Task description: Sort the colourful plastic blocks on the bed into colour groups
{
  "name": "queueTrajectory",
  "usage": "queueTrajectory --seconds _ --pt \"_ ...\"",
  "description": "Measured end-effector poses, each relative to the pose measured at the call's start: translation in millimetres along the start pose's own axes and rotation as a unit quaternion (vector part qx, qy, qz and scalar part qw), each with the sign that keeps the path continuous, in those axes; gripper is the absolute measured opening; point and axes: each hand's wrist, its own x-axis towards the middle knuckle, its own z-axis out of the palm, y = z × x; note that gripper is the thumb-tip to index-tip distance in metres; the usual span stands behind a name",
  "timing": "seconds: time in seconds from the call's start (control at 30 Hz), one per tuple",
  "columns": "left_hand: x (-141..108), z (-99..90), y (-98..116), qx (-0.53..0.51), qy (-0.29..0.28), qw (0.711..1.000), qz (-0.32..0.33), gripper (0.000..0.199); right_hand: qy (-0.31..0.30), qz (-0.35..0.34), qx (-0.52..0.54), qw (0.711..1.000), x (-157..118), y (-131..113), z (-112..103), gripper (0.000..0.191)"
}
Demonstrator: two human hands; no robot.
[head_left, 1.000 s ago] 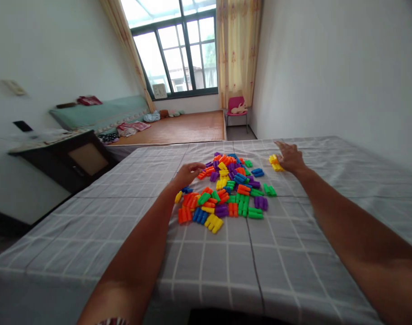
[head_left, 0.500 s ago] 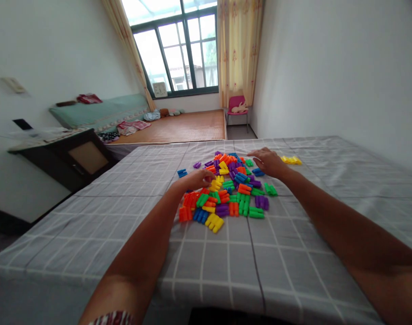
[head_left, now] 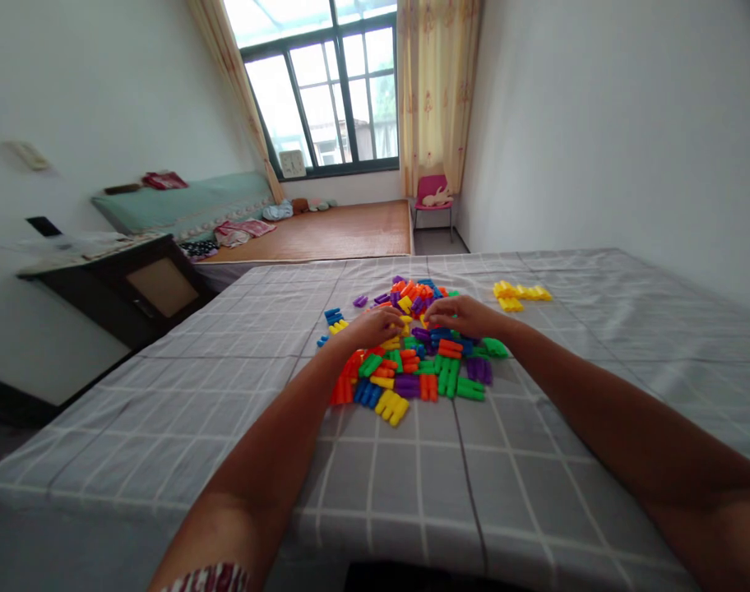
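Note:
A pile of coloured plastic building blocks [head_left: 407,385] in yellow, orange, green, blue and purple is heaped on the checked cloth. My left hand [head_left: 378,326] reaches over the pile's left side, fingers curled, with a yellow building block [head_left: 405,320] at its fingertips. Across from it, my right hand [head_left: 460,316] hangs over the right part, fingertips bent down and close together. A small yellow-orange bit shows at those fingertips, but what they grip is unclear. Several yellow blocks [head_left: 521,293] lie apart, beyond my right hand.
Grey checked cloth [head_left: 227,395] covers the wide surface before me. Loose blue blocks [head_left: 334,315] and a purple block [head_left: 360,301] lie at the pile's left edge. Behind are a bed [head_left: 344,230], a pink chair [head_left: 432,191] and a dark cabinet [head_left: 146,284] on the left.
My right hand has come left and nearer, from the pile's far right edge to over it. My left hand has shifted slightly right. More yellow blocks now show in the separate group.

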Motion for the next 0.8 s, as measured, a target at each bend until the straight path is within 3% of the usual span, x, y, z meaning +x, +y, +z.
queueTrajectory --seconds 0.13,0.23,0.3,0.43,0.5,0.63,0.8 --pt "-6 -8.4 -2 0.057 0.0 0.993 -0.108 0.023 0.071 0.056 0.005 0.996 1 9 2 0.024" --pt "-10 -12.2 -4 0.075 -0.008 0.983 -0.165 0.016 0.078 0.062 0.014 0.995 2 12 5 0.023" --pt "-11 -12.9 -3 0.065 0.018 0.982 -0.179 0.011 0.078 0.058 0.01 0.995 2 10 5 0.023" --pt "-6 -12.9 4 -0.092 0.12 0.969 -0.195 0.013 0.111 0.029 -0.031 0.993 4 -2 7 0.021" --pt "-2 -12.5 10 -0.206 0.139 0.951 -0.183 0.022 0.128 0.007 -0.047 0.991 5 -9 10 0.025" --pt "2 -8.3 25 -0.311 0.132 0.926 -0.165 0.036 0.15 -0.043 -0.063 0.986 7 -19 24 0.04" --pt "2 -9.5 40 -0.368 0.101 0.907 -0.177 0.042 0.147 -0.055 -0.086 0.984 12 -18 29 0.041"
